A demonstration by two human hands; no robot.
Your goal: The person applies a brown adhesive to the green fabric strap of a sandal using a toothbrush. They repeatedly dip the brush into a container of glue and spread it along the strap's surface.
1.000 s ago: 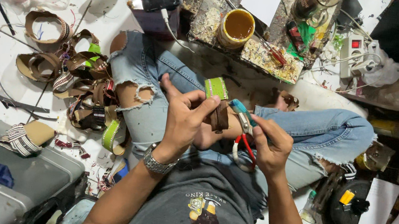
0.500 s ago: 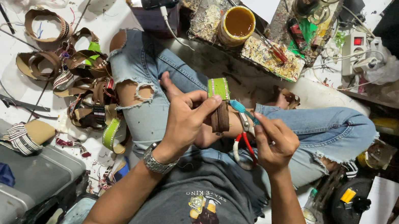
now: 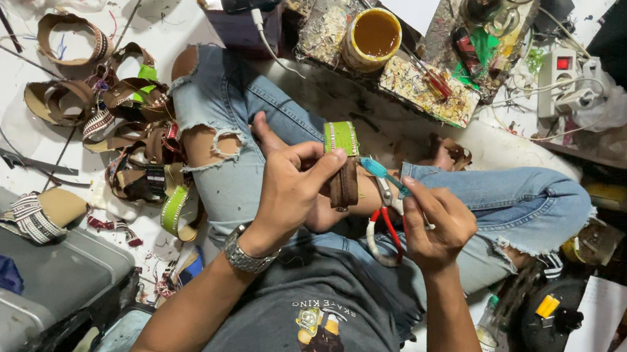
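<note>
The person is sitting cross-legged on the floor in torn jeans. The left hand is holding a strap piece, brown with a bright green face, and its fingers are clamped on it, upright, above the lap. The right hand, at 3 o'clock from the strap, is pinching a small blue brush with fingers together; the brush tip is almost touching the strap. Red-handled scissors are lying in the lap just under this hand. At 9 o'clock a pile of straps is lying on the white floor. At 12 o'clock, farther away, an open yellow glue can is standing on a stained board.
</note>
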